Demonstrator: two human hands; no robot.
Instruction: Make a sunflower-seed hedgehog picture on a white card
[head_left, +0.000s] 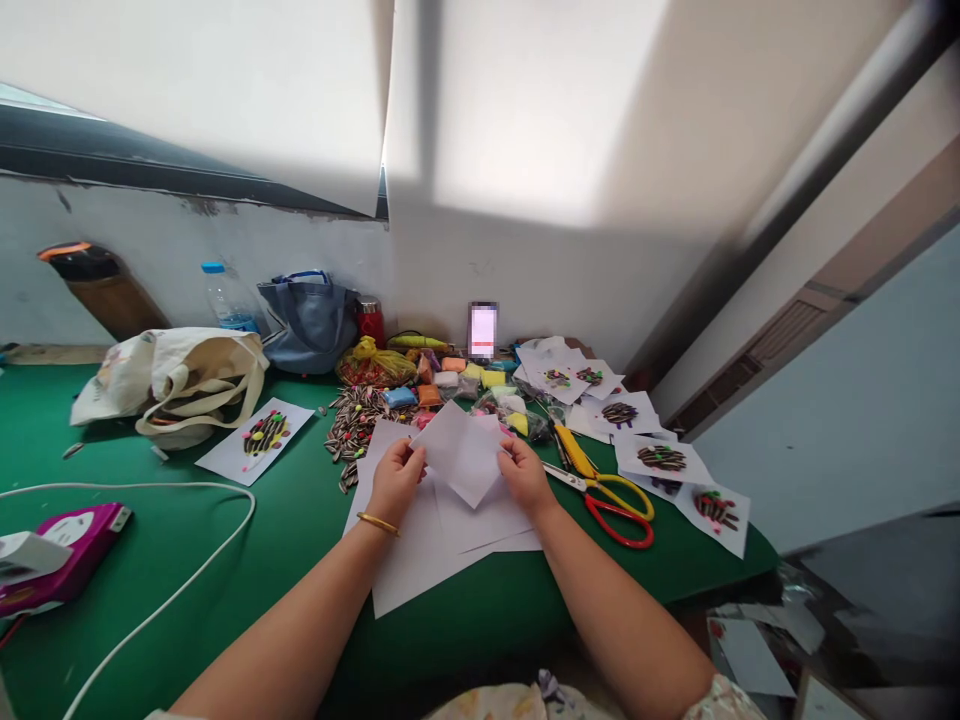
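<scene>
Between my two hands is a folded sheet of white paper [463, 455], raised over the table with a corner pointing down. My left hand [397, 475] pinches its left edge, thumb on top. At the right edge, the fingers of my right hand [523, 475] are closed on the same sheet. Larger white sheets [409, 575] lie flat beneath. Just right of my right hand rest scissors [619, 510] with one yellow and one red handle loop, and a yellow utility knife [574, 450]. Beyond my left hand is a pile of striped sunflower seeds [352, 425].
Several cards with seed pictures [663, 458] line the right side; another card [259, 440] lies left. Behind are coloured clay packs [450, 380], a propped phone [482, 332], a blue bag [311, 325] and a cream tote [187, 380]. A white cable [251, 510] crosses the green table [285, 560].
</scene>
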